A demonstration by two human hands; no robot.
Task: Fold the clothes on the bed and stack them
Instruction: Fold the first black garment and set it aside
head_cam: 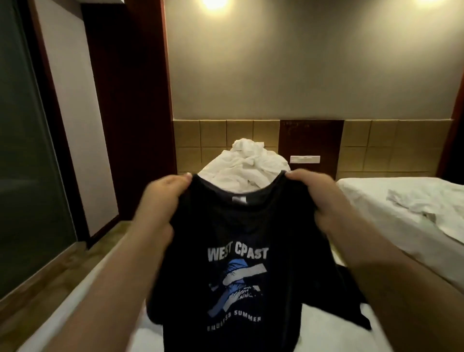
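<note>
Grey plaster fills the far wall above a band of tan square tiles (213,135), lit by two warm wall lamps (214,3) at the top edge. A dark red-brown wooden panel (130,100) runs down the left side, with a frosted glass partition (25,155) nearer the camera. A small white switch plate (304,159) is set into the tiles.

Below lies a bed with a plain white sheet (319,321), and at its far end, against the tiles, sits a heap of crumpled white bedding (247,165). A second white-sheeted bed (406,198) stands to the right, its cover rumpled.

Held up over the near bed, between the camera and the heap, is a black short-sleeved T-shirt (238,226) with white "WEST CPAST" lettering and a blue-and-white graphic, print side towards the camera. The left hand (160,201) grips one shoulder just beside the collar, fingers curled into the cloth and thumb on top; the right hand (324,201) grips the other shoulder the same way. The neckline sags between them, showing a small white label inside. The body of the shirt hangs down towards the sheet and runs off the bottom of the picture (whether the hem touches the bed cannot be told). Dark cloth spreads over the sheet at lower right; it may be the shirt's sleeve or a separate garment.
</note>
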